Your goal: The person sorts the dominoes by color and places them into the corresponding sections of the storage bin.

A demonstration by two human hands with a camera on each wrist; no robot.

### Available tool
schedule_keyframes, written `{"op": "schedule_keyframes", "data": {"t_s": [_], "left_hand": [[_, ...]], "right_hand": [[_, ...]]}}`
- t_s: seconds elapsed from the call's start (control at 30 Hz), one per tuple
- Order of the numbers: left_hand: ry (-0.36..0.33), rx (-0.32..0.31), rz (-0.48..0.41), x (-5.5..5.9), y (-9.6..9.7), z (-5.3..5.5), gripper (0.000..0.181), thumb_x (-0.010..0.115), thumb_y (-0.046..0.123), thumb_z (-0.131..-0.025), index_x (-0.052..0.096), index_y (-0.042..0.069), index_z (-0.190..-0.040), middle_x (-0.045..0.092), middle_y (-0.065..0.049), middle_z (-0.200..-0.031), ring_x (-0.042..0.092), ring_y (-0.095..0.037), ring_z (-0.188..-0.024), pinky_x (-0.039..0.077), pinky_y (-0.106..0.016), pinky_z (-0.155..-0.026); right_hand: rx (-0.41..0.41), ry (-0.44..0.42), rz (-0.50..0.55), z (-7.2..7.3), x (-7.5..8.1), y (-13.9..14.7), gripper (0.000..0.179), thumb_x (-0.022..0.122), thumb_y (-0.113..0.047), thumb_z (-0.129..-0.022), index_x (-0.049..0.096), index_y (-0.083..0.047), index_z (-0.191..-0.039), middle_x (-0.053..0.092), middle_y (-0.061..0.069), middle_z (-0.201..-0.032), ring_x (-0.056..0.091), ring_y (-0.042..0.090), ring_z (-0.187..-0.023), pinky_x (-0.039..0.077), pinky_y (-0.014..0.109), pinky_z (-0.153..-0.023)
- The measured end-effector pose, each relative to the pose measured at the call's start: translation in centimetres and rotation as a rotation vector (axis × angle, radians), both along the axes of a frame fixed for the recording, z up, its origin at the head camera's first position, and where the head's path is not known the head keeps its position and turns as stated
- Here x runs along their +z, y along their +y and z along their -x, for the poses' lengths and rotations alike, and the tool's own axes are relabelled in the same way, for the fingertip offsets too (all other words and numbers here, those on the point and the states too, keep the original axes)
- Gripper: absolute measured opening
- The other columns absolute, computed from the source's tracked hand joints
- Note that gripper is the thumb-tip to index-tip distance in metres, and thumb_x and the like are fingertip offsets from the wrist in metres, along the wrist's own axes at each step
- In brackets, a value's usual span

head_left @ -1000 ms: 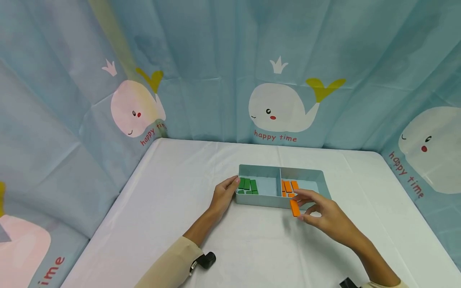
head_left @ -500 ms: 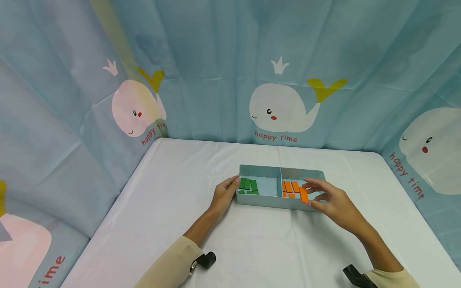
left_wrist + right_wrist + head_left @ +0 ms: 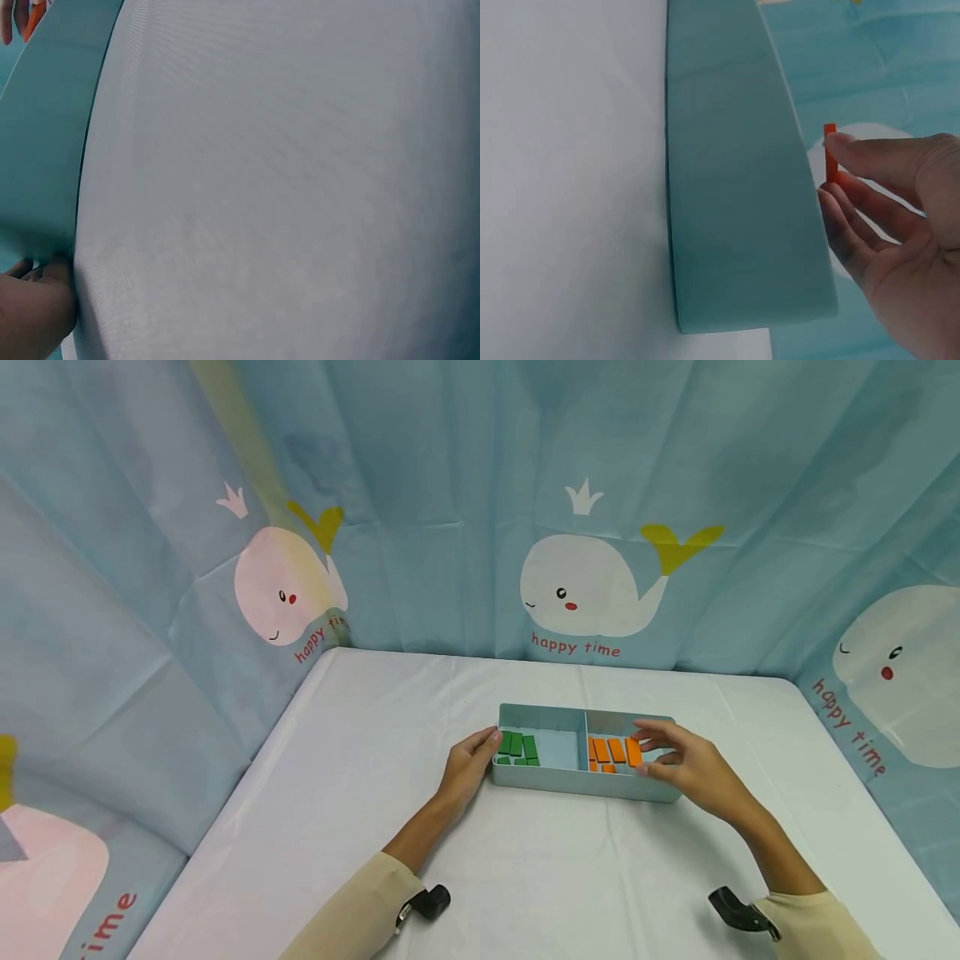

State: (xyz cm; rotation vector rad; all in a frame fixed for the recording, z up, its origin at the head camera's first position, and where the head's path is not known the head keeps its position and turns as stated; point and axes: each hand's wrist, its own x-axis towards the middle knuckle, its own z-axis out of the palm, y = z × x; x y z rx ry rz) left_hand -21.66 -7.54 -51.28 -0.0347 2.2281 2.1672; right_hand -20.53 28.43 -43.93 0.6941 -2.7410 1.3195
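A grey-blue two-compartment box [image 3: 585,783] stands on the white table. My left hand [image 3: 467,768] holds its left end, fingertips at the rim; in the left wrist view part of that hand [image 3: 37,304] shows against the end of the box. Over the right compartment, my right hand [image 3: 693,772] pinches a thin rectangular orange block [image 3: 633,752] between thumb and fingers. The right wrist view shows this orange block [image 3: 830,153] upright above the box's wall [image 3: 742,172]. Several other orange blocks [image 3: 617,750] lie to its left, inside the same compartment.
Several green blocks [image 3: 516,744] lie at the left of the box's left compartment, and a divider [image 3: 587,741] separates the two sides. White cloth covers the table [image 3: 375,718]. A blue curtain [image 3: 435,568] printed with whales hangs behind and at both sides.
My right hand has carried the orange block from in front of the box up and rightward, over the front wall into the right compartment. The left hand stays at the left end.
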Motion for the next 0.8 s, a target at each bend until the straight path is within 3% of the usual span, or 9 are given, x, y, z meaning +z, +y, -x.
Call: {"op": "schedule_keyframes", "data": {"t_s": [0.43,0.8], "left_hand": [[-0.004,0.003,0.017,0.0,0.0,-0.1,0.061,0.061,0.044,-0.108,0.056,0.002,-0.152,0.061,-0.012,-0.152,0.051,-0.025,-0.147,0.041,-0.043,-0.124],[0.005,0.000,0.035,0.0,0.0,0.0,0.062,0.060,0.045,-0.109,0.055,0.001,-0.153,0.060,-0.013,-0.153,0.050,-0.028,-0.148,0.041,-0.044,-0.124]], "right_hand": [[0.028,-0.115,-0.036,1.4,-0.2,0.1,0.062,0.080,-0.003,-0.094,0.055,-0.004,-0.151,0.069,0.018,-0.132,0.070,0.036,-0.116,0.061,0.021,-0.086],[0.062,-0.174,-0.120,2.7,-0.3,-0.1,0.063,0.081,0.002,-0.090,0.055,0.002,-0.149,0.071,0.020,-0.129,0.072,0.036,-0.114,0.065,0.029,-0.083]]}}
